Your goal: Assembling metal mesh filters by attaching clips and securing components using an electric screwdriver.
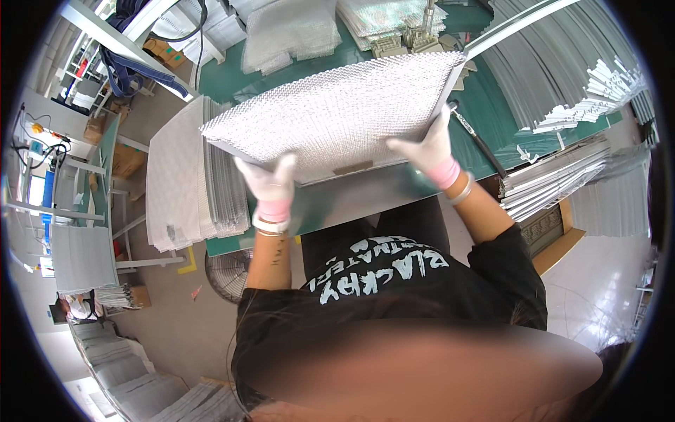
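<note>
Both my hands wear white gloves with pink cuffs. Between them is a silvery metal mesh panel with thin frame strips along its sides, tilted up over the green table. My left hand grips its lower left corner, thumb raised. At the right side my right hand holds the frame edge, with the thumb laid toward the mesh face and the other fingers partly hidden along the edge. Below the panel a shiny metal plate or strip lies at the table's front edge. Just right of my right hand rests a hammer with a dark handle.
A stack of mesh sheets stands at the table's left end. More mesh sheets and a mesh pile lie at the back. Grey panels are stacked at right, above white frame strips. A floor fan stands below left.
</note>
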Available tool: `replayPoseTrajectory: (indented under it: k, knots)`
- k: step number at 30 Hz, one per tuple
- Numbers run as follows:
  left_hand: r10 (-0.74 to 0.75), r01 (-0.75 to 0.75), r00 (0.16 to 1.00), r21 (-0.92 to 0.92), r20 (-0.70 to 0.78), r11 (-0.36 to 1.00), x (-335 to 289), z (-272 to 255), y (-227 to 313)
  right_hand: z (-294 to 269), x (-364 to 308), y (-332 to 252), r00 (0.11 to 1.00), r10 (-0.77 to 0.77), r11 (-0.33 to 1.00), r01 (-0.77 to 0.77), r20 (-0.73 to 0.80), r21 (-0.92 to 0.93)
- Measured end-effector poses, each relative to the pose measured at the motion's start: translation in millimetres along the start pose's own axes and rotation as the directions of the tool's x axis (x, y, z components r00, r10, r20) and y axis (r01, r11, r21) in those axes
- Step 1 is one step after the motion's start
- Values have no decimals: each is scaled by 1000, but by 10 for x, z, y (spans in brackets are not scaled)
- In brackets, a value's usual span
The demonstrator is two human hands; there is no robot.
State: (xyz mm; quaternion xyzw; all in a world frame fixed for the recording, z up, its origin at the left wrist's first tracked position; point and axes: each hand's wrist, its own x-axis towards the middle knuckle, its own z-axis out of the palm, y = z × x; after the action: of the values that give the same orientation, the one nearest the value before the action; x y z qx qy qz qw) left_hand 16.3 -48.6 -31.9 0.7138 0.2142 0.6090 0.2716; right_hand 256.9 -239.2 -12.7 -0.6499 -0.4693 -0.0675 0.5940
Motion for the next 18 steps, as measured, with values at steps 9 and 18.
replayPoseTrajectory:
  k: [9,18]
  knots:
    - [-160,154,987,197,15,968,-455,169,13,302,-542,344,980,123,980,-145,-157,-134]
    - [-154,188,980,-319,129,929,854,-276,664,-542,669,-408,972,161,821,-229,173,522]
